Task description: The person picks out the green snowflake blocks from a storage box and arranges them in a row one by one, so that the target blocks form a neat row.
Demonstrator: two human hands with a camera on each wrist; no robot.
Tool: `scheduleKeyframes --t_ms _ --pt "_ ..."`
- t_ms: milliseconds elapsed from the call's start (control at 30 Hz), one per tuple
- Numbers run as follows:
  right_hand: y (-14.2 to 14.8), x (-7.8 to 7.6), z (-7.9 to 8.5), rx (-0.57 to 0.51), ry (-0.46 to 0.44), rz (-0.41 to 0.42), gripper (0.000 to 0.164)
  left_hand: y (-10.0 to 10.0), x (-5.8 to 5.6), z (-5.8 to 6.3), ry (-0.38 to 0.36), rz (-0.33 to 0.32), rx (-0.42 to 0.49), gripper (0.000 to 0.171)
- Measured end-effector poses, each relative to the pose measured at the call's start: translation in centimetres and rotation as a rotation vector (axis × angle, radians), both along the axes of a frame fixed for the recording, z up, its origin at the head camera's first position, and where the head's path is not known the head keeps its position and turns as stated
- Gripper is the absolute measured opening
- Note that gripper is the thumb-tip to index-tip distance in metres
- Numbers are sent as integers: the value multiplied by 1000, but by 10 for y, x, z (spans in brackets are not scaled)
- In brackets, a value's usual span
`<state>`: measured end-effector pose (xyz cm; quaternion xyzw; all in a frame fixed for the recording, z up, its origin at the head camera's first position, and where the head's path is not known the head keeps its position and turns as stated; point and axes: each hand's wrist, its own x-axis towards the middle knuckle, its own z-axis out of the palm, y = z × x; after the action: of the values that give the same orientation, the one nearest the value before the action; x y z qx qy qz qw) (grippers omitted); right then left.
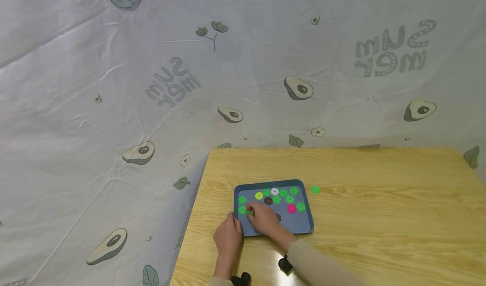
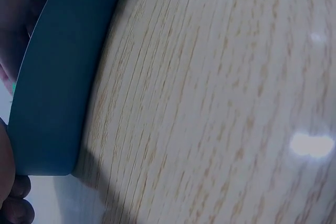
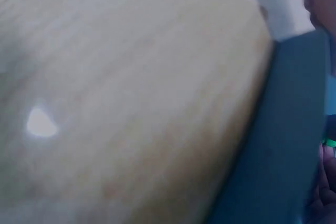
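A blue-grey tray (image 1: 273,182) lies on the table near its left end, with several flower-shaped plastic discs in it. My left hand (image 1: 228,236) grips the tray's near-left edge; its fingertips curl at the tray wall (image 2: 58,77) in the left wrist view. Over the left part of the tray, my right hand (image 1: 264,219) pinches a green disc (image 1: 249,212), seen nearly edge-on. Close to it lies another green disc (image 1: 242,210). Farther back are a yellow disc (image 1: 259,195), a brown disc (image 1: 268,201) and a white disc (image 1: 274,191). A pink disc (image 1: 291,209) lies at the right.
One loose green disc (image 1: 315,189) lies on the wooden table (image 1: 379,218), just right of the tray. A patterned cloth (image 1: 258,66) hangs behind the table and along its left side. Black devices (image 1: 285,264) are worn on both wrists.
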<state>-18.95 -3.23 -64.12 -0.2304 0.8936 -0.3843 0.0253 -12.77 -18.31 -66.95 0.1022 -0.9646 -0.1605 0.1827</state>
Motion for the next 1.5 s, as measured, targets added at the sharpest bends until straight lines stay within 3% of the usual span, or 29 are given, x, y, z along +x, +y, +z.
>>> scheduleKeyframes --t_ms 267,433,700,1000,1233,1500 --pt "29 -30 25 -120 -6 -146 15 -3 0 2 -7 20 -1 15" --pt "68 -52 39 -139 -54 -223 17 -4 2 9 6 22 9 14" --pt "148 -79 33 -144 -108 -373 25 -4 -1 5 -42 25 15 15" --pt "216 -73 10 -81 -175 -472 32 2 1 1 -33 4 21 14" --pt "230 -68 -7 -22 -241 -513 30 0 0 0 -14 -1 7 15" --pt "233 -68 -19 4 -222 -507 28 0 0 -3 -9 -4 7 15"
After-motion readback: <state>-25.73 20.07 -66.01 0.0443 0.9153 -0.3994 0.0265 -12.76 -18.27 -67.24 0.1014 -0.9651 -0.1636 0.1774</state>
